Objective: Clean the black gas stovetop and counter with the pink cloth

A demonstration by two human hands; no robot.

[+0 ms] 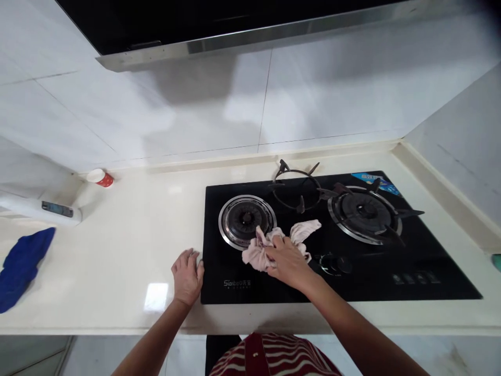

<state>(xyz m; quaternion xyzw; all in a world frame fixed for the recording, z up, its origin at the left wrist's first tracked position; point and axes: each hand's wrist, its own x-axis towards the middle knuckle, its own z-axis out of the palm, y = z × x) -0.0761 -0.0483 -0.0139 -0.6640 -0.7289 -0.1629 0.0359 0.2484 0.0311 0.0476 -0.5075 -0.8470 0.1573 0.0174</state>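
My right hand (pixel 287 261) is closed on a crumpled pale pink cloth (pixel 256 255), which lies against the black glass gas stove (pixel 282 291). The cloth touches the front right of the left burner (pixel 247 218), whose pan support is off. That loose pan support (pixel 301 204) lies tilted behind, partly over the stove's back edge. On the counter (pixel 136 235), just left of the stove, my left hand (pixel 187 277) rests with its fingers loosely bent and nothing visible in it. A control knob (pixel 337 263) is right of my right hand.
The right burner (pixel 367 210) carries its own pan support. A blue cloth (pixel 25 269) and a white appliance with a dark panel (pixel 57 209) are at the far left. A red and white paper cup (pixel 102 178) lies on its side near the wall. A range hood (pixel 235 39) overhangs.
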